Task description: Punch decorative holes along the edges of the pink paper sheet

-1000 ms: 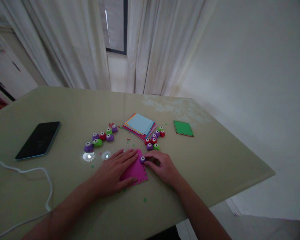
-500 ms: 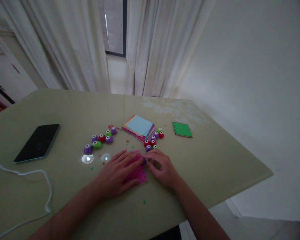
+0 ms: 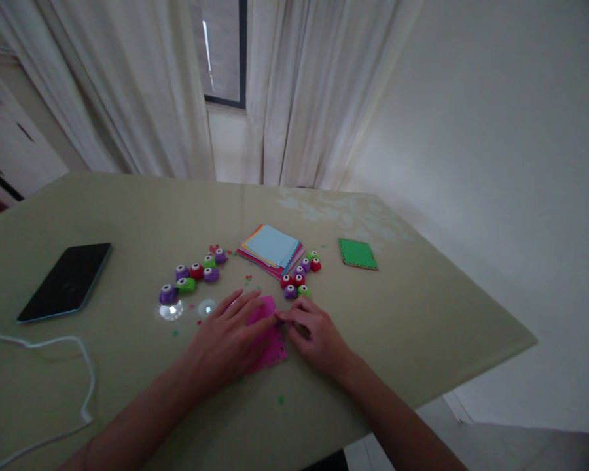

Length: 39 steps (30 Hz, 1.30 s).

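Note:
A pink sheet (image 3: 273, 348) with small cut-outs along its edge lies at the front of the table. My left hand (image 3: 233, 337) rests on it, fingers stretched out and covering its left part. At the sheet's right edge, my right hand (image 3: 314, 330) has its thumb and fingers closed in a pinch; whatever is between them is hidden. Just beyond the right hand stands a group of small one-eyed figures (image 3: 299, 279) in red, purple and green. Behind the sheet is a stack of coloured square papers (image 3: 273, 246), light blue on top.
More one-eyed figures (image 3: 196, 270) stand to the left. A black tablet (image 3: 69, 280) and a white cable (image 3: 84, 373) lie farther left. At right is a green square (image 3: 358, 254) with a notched border. Tiny red and green bits (image 3: 281, 400) are scattered about.
My left hand has shifted slightly left, and the right hand's fingers have drawn closer together at the sheet's edge. A purple piece seen at the right fingertips before is now hidden.

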{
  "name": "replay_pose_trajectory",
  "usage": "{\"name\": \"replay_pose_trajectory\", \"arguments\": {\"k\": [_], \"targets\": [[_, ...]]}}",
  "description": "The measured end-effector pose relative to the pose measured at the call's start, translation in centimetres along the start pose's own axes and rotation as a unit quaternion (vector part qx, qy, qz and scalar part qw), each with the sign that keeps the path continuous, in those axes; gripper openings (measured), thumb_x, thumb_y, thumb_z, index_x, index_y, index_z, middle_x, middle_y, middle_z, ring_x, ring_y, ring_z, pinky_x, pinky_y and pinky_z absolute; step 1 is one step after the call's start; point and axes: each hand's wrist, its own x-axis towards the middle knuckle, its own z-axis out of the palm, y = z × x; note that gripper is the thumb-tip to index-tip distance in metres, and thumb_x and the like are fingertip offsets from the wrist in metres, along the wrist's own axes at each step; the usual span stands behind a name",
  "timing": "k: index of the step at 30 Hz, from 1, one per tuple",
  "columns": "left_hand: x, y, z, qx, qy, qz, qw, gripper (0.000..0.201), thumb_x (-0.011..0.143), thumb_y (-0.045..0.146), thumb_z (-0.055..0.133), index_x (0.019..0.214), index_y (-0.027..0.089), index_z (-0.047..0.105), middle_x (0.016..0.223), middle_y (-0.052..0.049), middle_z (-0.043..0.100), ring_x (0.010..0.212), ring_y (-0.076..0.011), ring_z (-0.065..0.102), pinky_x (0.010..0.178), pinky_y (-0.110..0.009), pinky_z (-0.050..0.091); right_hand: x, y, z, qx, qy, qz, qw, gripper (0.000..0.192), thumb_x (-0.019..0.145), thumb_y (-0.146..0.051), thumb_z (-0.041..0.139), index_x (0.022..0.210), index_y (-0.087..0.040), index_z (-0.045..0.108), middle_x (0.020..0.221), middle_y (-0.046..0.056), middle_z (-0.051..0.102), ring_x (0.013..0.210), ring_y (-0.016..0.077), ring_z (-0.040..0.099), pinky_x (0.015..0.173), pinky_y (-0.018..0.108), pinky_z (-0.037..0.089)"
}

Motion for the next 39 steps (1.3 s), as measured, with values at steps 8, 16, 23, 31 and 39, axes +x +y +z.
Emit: {"name": "replay_pose_trajectory", "arguments": {"k": [8,16,23,31,39], "targets": [[-0.4,-0.4,0.7,-0.008,0.03,0.025,0.999,0.046,0.101,0.014,0.057,0.145,0.028,0.062,0.146,-0.008,0.068,0.145,-0.0308,0.057,0.124,-0.053,0.041,0.2,0.6,0.0,-0.015,0.0,-0.03,0.999,0.034,0.099,-0.013,0.06,0.127,-0.022,0.075,0.103,0.007,0.065,0.093,0.0215,0.065,0.083,0.033,0.056],[-0.9,-1.4,0.3,-0.09,0.01,-0.001,0.996,0.051,0.108,0.041,0.057,0.156,0.028,0.053,0.158,-0.008,0.06,0.14,-0.0283,0.06,0.123,-0.049,0.044,0.6,0.3,-0.1,-0.035,-0.031,-0.048,0.998,0.032,0.101,-0.025,0.071,0.132,-0.023,0.066,0.127,0.009,0.073,0.12,0.0255,0.064,0.108,0.041,0.051],[-1.8,-2.6,0.9,-0.076,-0.081,-0.025,0.994,0.083,0.104,0.068,0.055,0.172,0.028,0.029,0.175,-0.008,0.037,0.159,-0.0344,0.04,0.131,-0.059,0.03,0.5,0.8,-0.1,-0.089,0.049,-0.01,0.995,0.021,0.096,-0.019,0.076,0.116,-0.022,0.069,0.112,0.007,0.075,0.109,0.0264,0.067,0.1,0.04,0.054],[-2.1,-2.8,0.3,-0.099,-0.103,-0.026,0.989,0.085,0.103,0.069,0.054,0.173,0.027,0.029,0.176,-0.006,0.032,0.16,-0.032,0.037,0.134,-0.052,0.027,0.9,1.5,0.2,-0.195,0.119,0.068,0.971,0.021,0.098,-0.023,0.071,0.118,-0.022,0.071,0.114,0.01,0.064,0.104,0.027,0.068,0.091,0.039,0.059],[-1.7,-2.4,0.7,-0.106,-0.086,-0.017,0.99,0.095,0.1,0.075,0.055,0.172,0.02,0.029,0.173,-0.016,0.036,0.159,-0.0349,0.04,0.131,-0.057,0.028,3.5,-0.9,0.9,-0.155,0.133,0.004,0.979,0.029,0.099,-0.021,0.067,0.128,-0.022,0.067,0.118,0.014,0.067,0.113,0.0315,0.063,0.104,0.048,0.053]]}}
